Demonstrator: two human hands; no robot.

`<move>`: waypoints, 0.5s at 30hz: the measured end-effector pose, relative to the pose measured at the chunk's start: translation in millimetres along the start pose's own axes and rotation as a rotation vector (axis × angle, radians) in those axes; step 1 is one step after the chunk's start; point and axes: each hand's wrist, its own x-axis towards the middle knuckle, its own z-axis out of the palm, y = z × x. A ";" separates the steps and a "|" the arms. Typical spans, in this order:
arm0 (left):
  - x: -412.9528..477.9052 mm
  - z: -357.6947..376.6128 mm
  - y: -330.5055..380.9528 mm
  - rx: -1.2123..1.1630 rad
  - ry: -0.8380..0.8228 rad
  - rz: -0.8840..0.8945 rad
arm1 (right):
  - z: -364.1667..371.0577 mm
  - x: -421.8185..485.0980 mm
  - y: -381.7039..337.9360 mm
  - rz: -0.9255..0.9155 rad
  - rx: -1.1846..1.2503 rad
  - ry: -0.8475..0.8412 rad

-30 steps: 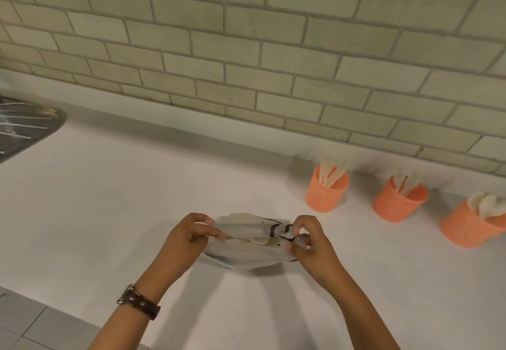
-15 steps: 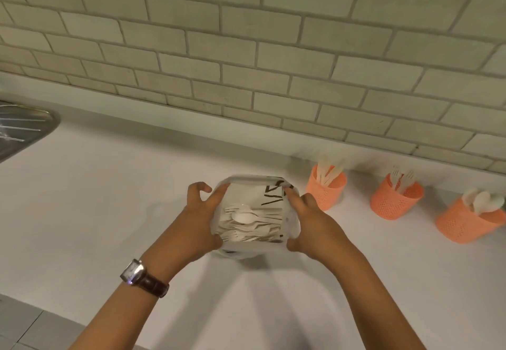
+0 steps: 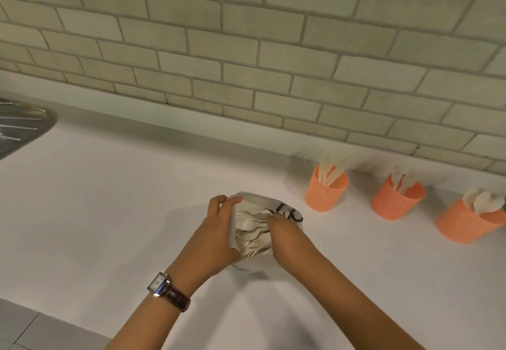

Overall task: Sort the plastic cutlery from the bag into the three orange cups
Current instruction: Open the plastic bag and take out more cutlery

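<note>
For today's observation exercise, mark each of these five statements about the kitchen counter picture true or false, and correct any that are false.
1. Three orange cups stand along the wall to the person's right. True: the first cup, the middle cup and the far cup.
2. All the cups are empty. False: each already holds pale cutlery.
3. The left hand grips the edge of the bag. True.
4. The right hand is dropping a fork into a cup. False: it reaches into the open bag among the cutlery.
5. A watch is worn on the right wrist. False: the watch is on the left wrist.
</note>
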 end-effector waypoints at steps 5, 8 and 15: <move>1.5 0.4 -3.1 0.000 -0.025 0.005 | 6.3 38.6 17.3 -0.108 -0.201 -0.099; 2.5 -0.6 -4.7 0.001 -0.038 0.010 | 2.4 51.5 24.3 -0.138 -0.195 -0.180; 7.2 -1.2 -6.7 -0.015 -0.063 0.018 | 1.2 70.8 35.3 -0.209 -0.203 -0.238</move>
